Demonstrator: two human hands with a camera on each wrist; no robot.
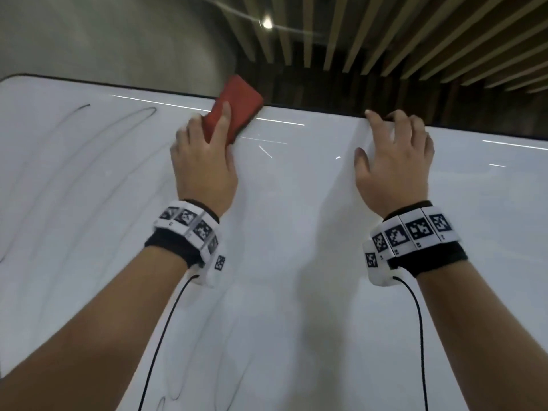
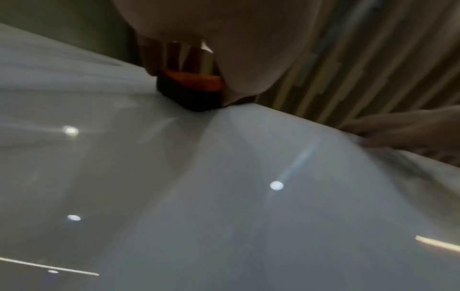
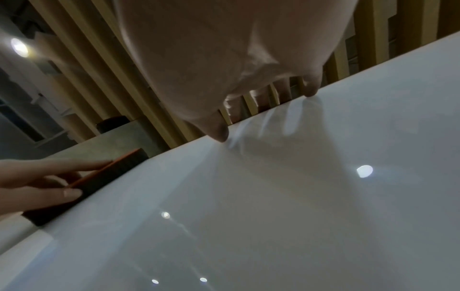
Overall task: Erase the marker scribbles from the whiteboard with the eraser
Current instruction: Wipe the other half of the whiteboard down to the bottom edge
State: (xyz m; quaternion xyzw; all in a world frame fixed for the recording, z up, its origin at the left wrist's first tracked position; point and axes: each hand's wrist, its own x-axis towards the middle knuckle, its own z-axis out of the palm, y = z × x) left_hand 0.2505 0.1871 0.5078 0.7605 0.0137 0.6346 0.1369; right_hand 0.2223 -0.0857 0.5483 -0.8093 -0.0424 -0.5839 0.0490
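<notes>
The whiteboard [image 1: 296,262] fills the head view, with thin black marker scribbles [image 1: 89,137] looping over its left part. My left hand [image 1: 207,137] grips the red eraser [image 1: 240,105] and presses its dark felt side [image 2: 191,98] flat on the board at the top edge, the eraser's upper corner sticking past the rim. My right hand [image 1: 382,137] holds the board's top edge further right, fingers [image 3: 221,132] curled over the rim and thumb lying on the white face. The eraser [image 3: 104,177] and the left hand [image 3: 37,177] also show in the right wrist view.
The board surface between and below my hands shows only faint smears and ceiling-light reflections [image 2: 276,185]. Beyond the top edge are a slatted wooden ceiling [image 1: 385,34] and a grey wall [image 1: 103,34]. Thin black cables [image 1: 166,327] hang from both wrist bands.
</notes>
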